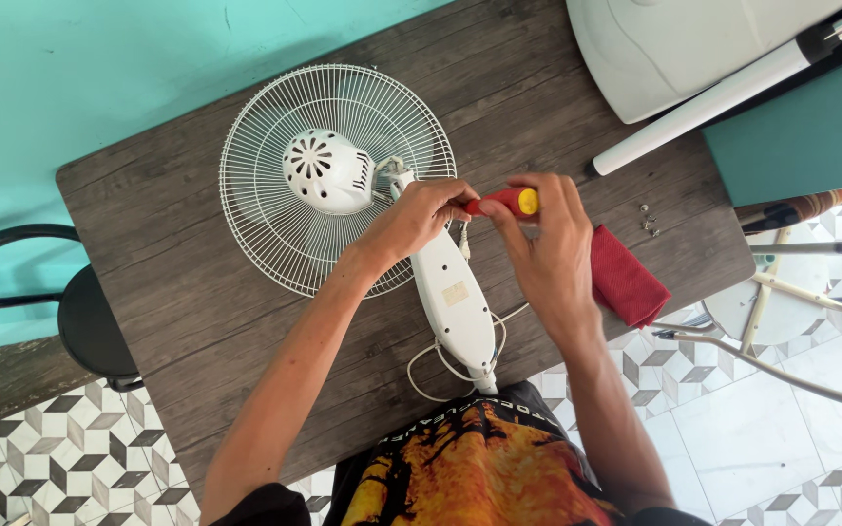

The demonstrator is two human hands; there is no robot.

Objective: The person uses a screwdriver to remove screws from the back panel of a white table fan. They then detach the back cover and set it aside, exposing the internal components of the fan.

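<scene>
A white electric fan lies face down on the dark wooden table (pixel 197 292), its wire grille (pixel 265 195) and round motor housing (pixel 326 171) to the left, its white neck and stand piece (pixel 455 302) pointing toward me. My right hand (pixel 548 253) grips a screwdriver with a red handle and yellow cap (pixel 509 202). My left hand (pixel 416 214) rests on the fan's neck joint and steadies the screwdriver's front end. The tip is hidden under my fingers.
A folded red cloth (pixel 626 278) lies right of my right hand. A few small screws (pixel 648 222) sit near the table's right edge. A white fan base (pixel 674 49) and white pole (pixel 704 107) lie at the far right. A black stool (pixel 90 321) stands left.
</scene>
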